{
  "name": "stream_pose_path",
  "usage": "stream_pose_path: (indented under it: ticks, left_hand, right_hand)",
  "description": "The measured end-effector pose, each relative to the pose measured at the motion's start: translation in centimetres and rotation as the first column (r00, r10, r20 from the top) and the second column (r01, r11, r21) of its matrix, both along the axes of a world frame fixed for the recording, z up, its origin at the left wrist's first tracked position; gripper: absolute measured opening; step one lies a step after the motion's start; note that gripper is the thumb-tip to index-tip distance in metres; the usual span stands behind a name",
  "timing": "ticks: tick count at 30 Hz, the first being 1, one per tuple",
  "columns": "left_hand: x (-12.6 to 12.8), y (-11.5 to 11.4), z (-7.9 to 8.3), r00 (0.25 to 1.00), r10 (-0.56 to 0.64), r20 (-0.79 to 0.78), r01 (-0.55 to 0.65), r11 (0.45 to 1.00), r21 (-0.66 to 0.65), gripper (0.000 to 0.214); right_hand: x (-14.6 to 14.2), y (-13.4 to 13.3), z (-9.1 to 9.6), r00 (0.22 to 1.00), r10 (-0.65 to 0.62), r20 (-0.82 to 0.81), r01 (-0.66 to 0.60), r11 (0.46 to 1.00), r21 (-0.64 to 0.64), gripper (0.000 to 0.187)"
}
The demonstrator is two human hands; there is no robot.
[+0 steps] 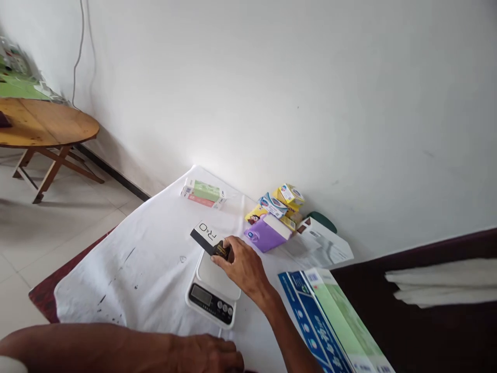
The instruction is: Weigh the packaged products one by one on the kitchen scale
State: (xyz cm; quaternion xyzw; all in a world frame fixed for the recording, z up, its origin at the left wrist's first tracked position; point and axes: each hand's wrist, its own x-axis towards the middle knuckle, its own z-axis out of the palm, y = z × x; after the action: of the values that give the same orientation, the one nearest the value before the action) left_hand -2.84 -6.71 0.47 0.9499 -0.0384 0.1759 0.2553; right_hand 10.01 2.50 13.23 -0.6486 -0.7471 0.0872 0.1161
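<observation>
My right hand (243, 267) is closed on one end of a slim black and white box (207, 235) marked "R&O", held just above the far end of a small white kitchen scale (213, 290) on the white cloth (147, 264). My left hand (207, 355) rests on the cloth at the near edge, fingers curled together, with nothing visible in it. My left forearm lies across the bottom of the view.
Beyond the scale lie a green and white box (204, 193), a purple box (267, 233), several yellow and blue cartons (281, 202) and a white box (326, 241). Flat blue and green cartons (330, 321) lie at right. A round wooden table (42, 124) stands far left.
</observation>
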Motion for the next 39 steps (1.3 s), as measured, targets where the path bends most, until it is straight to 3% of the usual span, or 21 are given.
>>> stream_pose_path:
  ticks: [4, 7, 13, 20, 24, 28, 33, 39]
  left_hand:
    - [-0.7, 0.0, 3.2, 0.998, -0.017, -0.059, 0.025, 0.989, 0.144, 0.047]
    - [-0.2, -0.1, 4.2, 0.991, 0.011, -0.130, 0.012, 0.985, 0.170, 0.057]
    - [1.3, -0.1, 4.1, 0.982, 0.013, -0.190, 0.015, 0.989, 0.145, 0.053]
    - [1.3, 0.0, 3.6, 0.982, -0.015, -0.189, 0.014, 1.000, -0.004, 0.068]
    - [1.4, -1.0, 3.5, 0.974, 0.061, -0.220, -0.075, 0.996, -0.057, 0.064]
    - [1.6, -2.1, 3.6, 0.950, 0.155, -0.272, -0.162, 0.987, -0.003, 0.049]
    - [1.6, -2.2, 4.2, 0.948, 0.170, -0.269, -0.167, 0.985, 0.035, 0.043]
    - [1.5, -2.1, 4.8, 0.947, 0.183, -0.264, -0.169, 0.983, 0.074, 0.044]
  right_hand:
    - [-0.6, -3.8, -2.2, 0.998, -0.064, 0.010, 0.064, 0.998, 0.016, 0.023]
    - [-0.6, -4.8, -2.4, 0.998, -0.058, -0.007, 0.058, 0.997, 0.042, 0.025]
    - [0.9, -6.1, -1.3, 0.989, -0.137, -0.049, 0.143, 0.981, 0.132, 0.063]
    - [0.6, -7.0, -3.0, 0.992, -0.120, -0.038, 0.122, 0.991, 0.060, 0.045]
    - [0.5, -7.3, -4.3, 0.988, -0.129, -0.085, 0.140, 0.981, 0.134, 0.036]
    - [2.7, -8.3, -5.0, 0.953, -0.210, -0.221, 0.261, 0.937, 0.234, 0.033]
    - [8.0, -10.6, -6.0, 0.860, -0.405, -0.310, 0.489, 0.826, 0.280, 0.039]
    - [10.9, -12.9, -9.6, 0.865, -0.463, -0.194, 0.500, 0.829, 0.251, 0.046]
